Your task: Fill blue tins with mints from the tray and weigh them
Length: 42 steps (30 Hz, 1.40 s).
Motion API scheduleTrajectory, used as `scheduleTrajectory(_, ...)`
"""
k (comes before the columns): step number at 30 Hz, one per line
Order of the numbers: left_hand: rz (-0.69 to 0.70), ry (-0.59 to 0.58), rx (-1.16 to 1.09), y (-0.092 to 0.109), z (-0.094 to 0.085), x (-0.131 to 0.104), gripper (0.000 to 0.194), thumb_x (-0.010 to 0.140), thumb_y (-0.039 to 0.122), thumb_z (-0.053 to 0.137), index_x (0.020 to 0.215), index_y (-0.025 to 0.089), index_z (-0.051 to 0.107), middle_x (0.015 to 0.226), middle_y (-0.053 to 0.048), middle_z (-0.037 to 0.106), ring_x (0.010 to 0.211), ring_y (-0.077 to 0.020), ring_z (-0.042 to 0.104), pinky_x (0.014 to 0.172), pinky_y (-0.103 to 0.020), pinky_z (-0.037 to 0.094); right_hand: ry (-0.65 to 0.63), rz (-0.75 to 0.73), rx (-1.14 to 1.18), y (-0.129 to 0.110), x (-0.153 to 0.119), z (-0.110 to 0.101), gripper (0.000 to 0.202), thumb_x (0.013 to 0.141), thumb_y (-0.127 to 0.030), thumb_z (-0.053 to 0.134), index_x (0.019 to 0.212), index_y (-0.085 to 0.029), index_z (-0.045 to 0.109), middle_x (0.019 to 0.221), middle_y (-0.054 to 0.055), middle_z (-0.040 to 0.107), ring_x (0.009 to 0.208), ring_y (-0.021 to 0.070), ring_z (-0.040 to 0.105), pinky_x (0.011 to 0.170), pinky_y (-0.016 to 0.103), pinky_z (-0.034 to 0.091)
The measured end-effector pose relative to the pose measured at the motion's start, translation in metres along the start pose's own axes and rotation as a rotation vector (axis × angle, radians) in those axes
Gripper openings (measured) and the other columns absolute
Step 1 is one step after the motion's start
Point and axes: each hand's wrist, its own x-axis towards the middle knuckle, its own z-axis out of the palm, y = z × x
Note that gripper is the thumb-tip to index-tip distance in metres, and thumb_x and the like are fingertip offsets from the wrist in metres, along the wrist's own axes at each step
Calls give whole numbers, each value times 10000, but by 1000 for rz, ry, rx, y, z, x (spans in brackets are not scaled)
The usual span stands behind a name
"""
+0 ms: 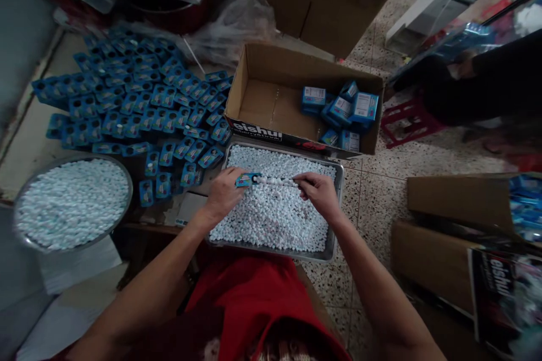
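Observation:
In the head view my left hand (226, 192) is closed round a small blue box (248, 180), whose dark opening faces right. My right hand (317, 189) pinches the right end of a narrow, thin strip carrying a row of white pellets (277, 181). Its left end meets the box's opening; whether it reaches inside I cannot tell. Both hands are over a metal tray (340, 180) heaped with small white pellets (271, 220).
Many blue boxes (158, 115) lie in rows at the left, beside a round pan of pellets (74, 203). Behind the tray, an open carton (271, 87) holds several blue packs (366, 107). Another person (478, 79) sits at the right, near more cartons (457, 200).

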Motion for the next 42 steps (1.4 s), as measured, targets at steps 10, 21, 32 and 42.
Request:
scheduleTrajectory(10,-13,11,-52,6,4,11,243,832,148,633,1053,212,711,1063,-72,726,1018,-250,672,947,-355,522,-12,-242,-586,-68,5,11,247,823,-122,584,872,-202,812,856,74,778,813,236,700,791,351,485)
scheduleTrajectory(21,-284,-63,-529,-12,9,3,396,685,319,816,1036,187,690,1010,-38,752,936,-235,708,859,-341,570,394,220,-238,103,-70,-97,232,791,-412,691,861,-226,811,553,35,632,523,213,559,559,334,413)
scheduleTrajectory(32,-224,45,-173,-8,-5,-18,297,744,227,777,1031,232,705,1021,-25,737,972,-228,698,903,-349,549,113,243,209,145,1,57,389,791,-459,639,919,-106,740,590,7,629,524,130,548,545,257,446)
scheduleTrajectory(42,-174,19,-160,6,1,-14,272,725,124,725,981,216,716,990,-31,745,975,-245,687,907,-356,526,-63,112,214,40,-8,-2,308,783,-407,718,922,-139,782,557,-13,622,467,113,528,482,235,431)
